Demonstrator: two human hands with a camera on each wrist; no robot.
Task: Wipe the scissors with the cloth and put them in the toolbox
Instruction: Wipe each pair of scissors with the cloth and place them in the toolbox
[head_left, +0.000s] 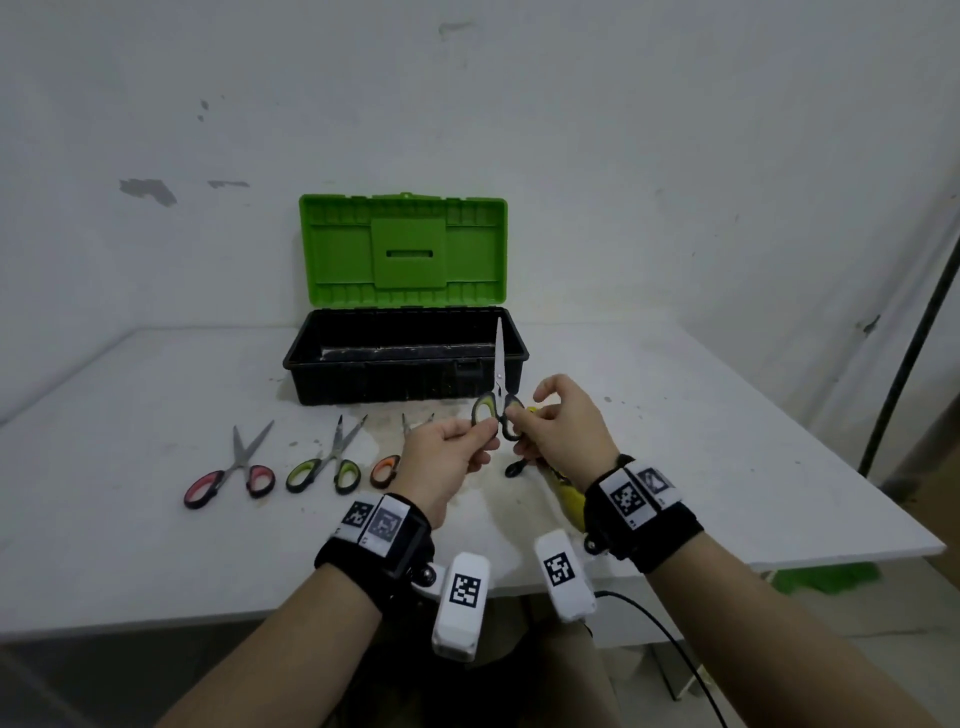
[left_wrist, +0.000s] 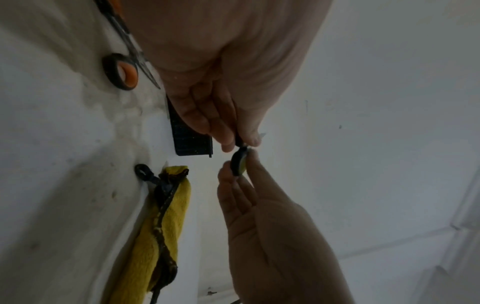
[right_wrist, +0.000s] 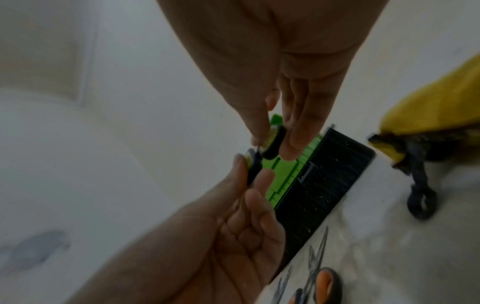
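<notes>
A pair of scissors (head_left: 499, 364) with green-and-black handles stands upright in the air in front of the toolbox, blades together and pointing up. My left hand (head_left: 485, 427) pinches the left handle loop and my right hand (head_left: 514, 415) pinches the right one. The wrist views show thumb and fingers closed on each loop (left_wrist: 239, 163) (right_wrist: 272, 144). The yellow cloth (head_left: 566, 499) lies on the table under my right wrist, stained dark along one edge (left_wrist: 161, 226). The toolbox (head_left: 311, 379) sits open at the back, with a black base and a raised green lid (head_left: 402, 249).
On the white table (head_left: 156, 545) left of my hands lie pink-handled scissors (head_left: 228, 473), green-handled scissors (head_left: 324, 462) and orange-handled scissors (head_left: 387, 467). A black-handled pair (head_left: 514, 469) lies partly under the cloth. The wall stands close behind; a dark pole (head_left: 904, 364) rises at the right.
</notes>
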